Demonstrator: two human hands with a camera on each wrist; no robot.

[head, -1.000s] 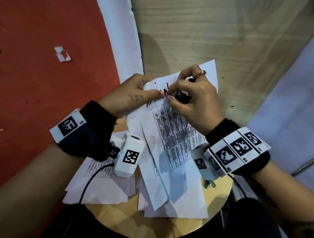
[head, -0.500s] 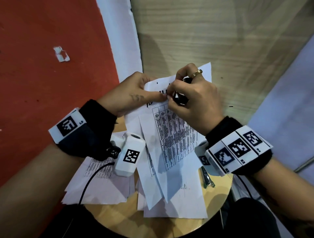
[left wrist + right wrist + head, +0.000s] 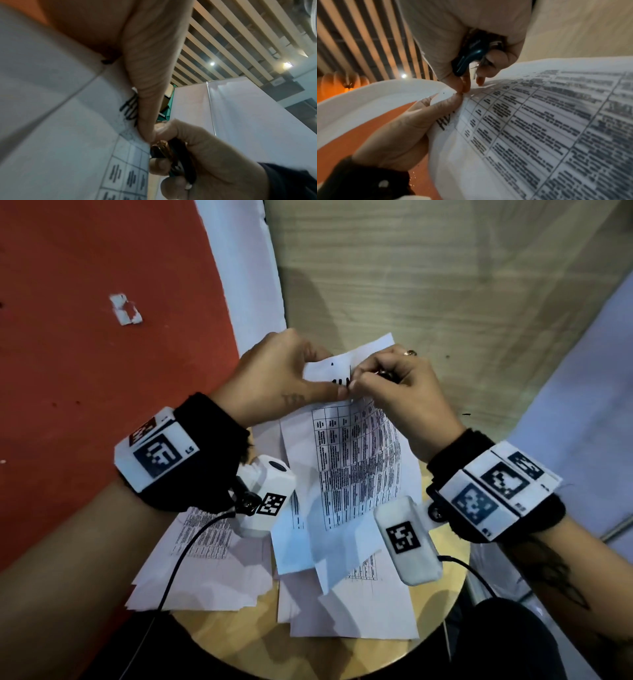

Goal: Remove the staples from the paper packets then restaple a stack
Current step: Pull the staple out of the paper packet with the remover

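Paper packet (image 3: 356, 460) held up over the table (image 3: 442, 635), top corner at 12 o'clock. Pinched there by left hand (image 3: 274, 378). Staple remover (image 3: 469, 59) now tucked in right hand (image 3: 404, 392), fingers (image 3: 465, 83) picking at the corner. Staple probably nearly out.

The paper packet (image 3: 356, 460) at frame centre is white, printed with a black-ruled grid of dark text, and the loose sheets (image 3: 205, 573) at lower left are white with the same print. The staple remover (image 3: 471, 56) at the top of the right wrist view is dark teal-black. The round worktop (image 3: 308, 648) is pale yellow wood, the floor (image 3: 85, 302) at upper left red, and the wristbands (image 3: 205, 453) black with white tags in black square patterns.
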